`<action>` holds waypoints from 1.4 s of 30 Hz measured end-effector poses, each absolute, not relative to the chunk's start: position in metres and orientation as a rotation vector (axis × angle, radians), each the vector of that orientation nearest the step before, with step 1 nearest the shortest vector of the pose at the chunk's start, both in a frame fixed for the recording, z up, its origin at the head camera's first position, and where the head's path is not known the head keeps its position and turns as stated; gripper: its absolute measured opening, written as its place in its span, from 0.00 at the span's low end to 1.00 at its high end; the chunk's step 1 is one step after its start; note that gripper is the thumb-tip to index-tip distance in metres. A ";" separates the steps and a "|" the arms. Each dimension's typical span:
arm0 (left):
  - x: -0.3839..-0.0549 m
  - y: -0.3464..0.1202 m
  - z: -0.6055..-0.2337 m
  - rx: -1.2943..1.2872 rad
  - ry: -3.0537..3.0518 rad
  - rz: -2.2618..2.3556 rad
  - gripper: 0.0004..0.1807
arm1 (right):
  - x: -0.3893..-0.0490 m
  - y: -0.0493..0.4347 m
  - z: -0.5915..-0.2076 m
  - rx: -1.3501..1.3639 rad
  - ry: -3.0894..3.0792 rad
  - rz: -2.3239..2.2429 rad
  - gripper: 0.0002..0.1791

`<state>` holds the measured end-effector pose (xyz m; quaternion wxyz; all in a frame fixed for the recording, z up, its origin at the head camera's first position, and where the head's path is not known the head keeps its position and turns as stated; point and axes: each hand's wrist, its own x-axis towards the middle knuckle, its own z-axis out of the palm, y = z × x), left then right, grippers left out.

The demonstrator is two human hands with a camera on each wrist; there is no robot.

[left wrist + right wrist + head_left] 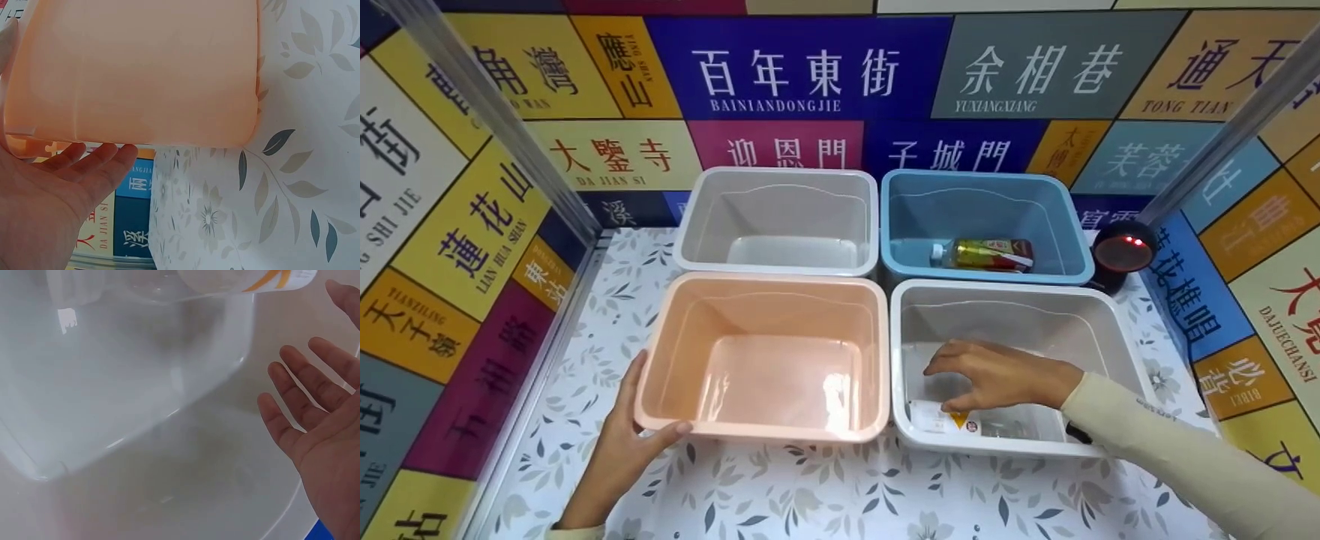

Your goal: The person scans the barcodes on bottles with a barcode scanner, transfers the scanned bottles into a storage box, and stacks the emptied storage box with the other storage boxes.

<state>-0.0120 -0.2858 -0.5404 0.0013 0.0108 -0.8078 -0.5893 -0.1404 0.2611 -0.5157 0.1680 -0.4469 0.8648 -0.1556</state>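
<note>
My left hand (622,442) rests at the front left corner of a peach plastic bin (761,431), its thumb over the rim. In the left wrist view the fairly straight fingers (104,163) touch the bin's outer side below the rim. My right hand (997,373) reaches into the light grey bin (1009,292) at front right, fingers spread and holding nothing. Below it lies a clear bottle (937,418) with a white and orange label. The right wrist view shows a gap between the hand (326,399) and the bottle (270,281).
Behind stand another light grey bin (780,259) and a blue bin (982,180). A bottle with a yellow-green and red label (994,255) lies in the blue one. At its right is a round black device (1123,247) with red lights. Printed panels (802,67) enclose the leaf-patterned tabletop (810,487).
</note>
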 end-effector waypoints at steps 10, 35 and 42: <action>-0.012 -0.286 -0.541 0.027 -2.526 -1.842 0.67 | -0.141 0.262 -0.524 -1.270 2.376 -0.429 0.30; -0.013 -0.286 -0.540 0.030 -2.534 -1.840 0.67 | -0.139 0.264 -0.532 -1.073 2.193 -0.465 0.25; -0.012 -0.285 -0.540 0.027 -2.524 -1.849 0.66 | -0.140 0.264 -0.535 -1.000 2.114 -0.498 0.23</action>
